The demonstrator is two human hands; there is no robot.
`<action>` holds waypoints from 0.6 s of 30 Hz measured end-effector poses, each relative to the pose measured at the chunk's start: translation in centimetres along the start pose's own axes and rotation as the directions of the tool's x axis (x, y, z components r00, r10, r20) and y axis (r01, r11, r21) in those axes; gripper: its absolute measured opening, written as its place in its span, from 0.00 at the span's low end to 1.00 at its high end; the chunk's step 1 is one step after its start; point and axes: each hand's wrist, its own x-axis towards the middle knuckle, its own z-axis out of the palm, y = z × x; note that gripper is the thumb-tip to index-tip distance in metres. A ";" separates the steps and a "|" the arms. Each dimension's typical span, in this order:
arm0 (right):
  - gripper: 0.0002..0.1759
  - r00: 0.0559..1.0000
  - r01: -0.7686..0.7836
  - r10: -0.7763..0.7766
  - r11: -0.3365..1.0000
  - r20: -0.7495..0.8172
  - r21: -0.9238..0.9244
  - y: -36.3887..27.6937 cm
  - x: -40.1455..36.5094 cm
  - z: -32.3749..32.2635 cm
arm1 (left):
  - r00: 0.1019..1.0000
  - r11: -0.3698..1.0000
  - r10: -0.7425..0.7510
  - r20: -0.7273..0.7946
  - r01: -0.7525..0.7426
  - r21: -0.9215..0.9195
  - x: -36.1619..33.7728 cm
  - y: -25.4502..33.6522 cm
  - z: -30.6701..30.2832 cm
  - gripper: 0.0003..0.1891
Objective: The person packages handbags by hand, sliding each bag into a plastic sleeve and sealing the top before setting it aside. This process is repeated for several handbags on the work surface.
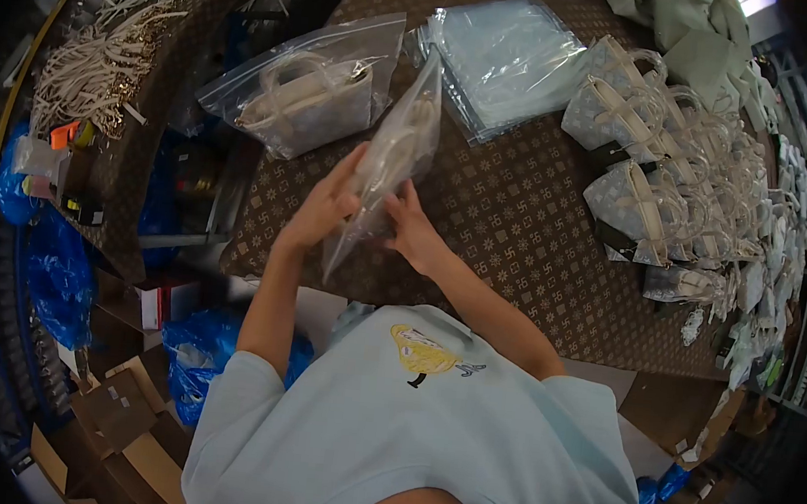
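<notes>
A handbag in a clear plastic bag (396, 151) is held tilted on edge in front of me, above the patterned table. My left hand (327, 205) grips its left side, fingers closed along the plastic. My right hand (415, 231) is curled against the lower right side, thumb and fingers on the plastic. Just to the left lies another handbag in a clear zip bag (311, 100), its pale handles showing through. Behind the held one is a stack of flat clear plastic bags (507, 59).
Several light patterned handbags (634, 191) crowd the right side of the brown patterned table (509, 252). Cream straps (103, 63) with gold clasps lie on a side surface at left. Blue plastic bags (193, 354) and open cardboard boxes (126, 410) sit below left.
</notes>
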 end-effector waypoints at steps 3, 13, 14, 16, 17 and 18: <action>0.50 0.978 0.018 -0.038 0.995 0.208 0.093 -0.6 4.2 1.9 | 0.992 0.962 0.127 -0.023 -0.117 0.248 0.4 3.0 -2.4 0.49; 0.40 0.784 0.328 -0.611 0.558 -0.110 -0.762 -6.5 3.0 -10.2 | 0.948 0.595 0.260 -0.185 -0.006 0.804 -0.2 9.2 -1.6 0.44; 0.40 0.680 0.184 -0.708 0.414 -0.188 -0.892 -11.2 0.0 -11.8 | 0.902 0.358 0.410 -0.136 -0.022 0.934 -0.6 9.9 -0.5 0.42; 0.38 0.415 -0.286 -0.894 0.048 -0.168 -0.957 -18.0 -6.0 -14.5 | 0.901 0.542 0.430 -0.046 -0.218 0.811 -1.8 10.8 1.9 0.39; 0.38 0.350 -0.636 -0.934 -0.177 -0.076 -0.751 -19.6 -8.2 -16.3 | 0.882 0.685 0.470 0.013 -0.375 0.625 -2.0 11.0 3.1 0.36; 0.40 0.418 -0.739 -0.897 -0.243 -0.145 -0.628 -20.7 -10.3 -18.3 | 0.883 0.685 0.470 0.021 -0.379 0.623 -1.7 10.6 4.3 0.36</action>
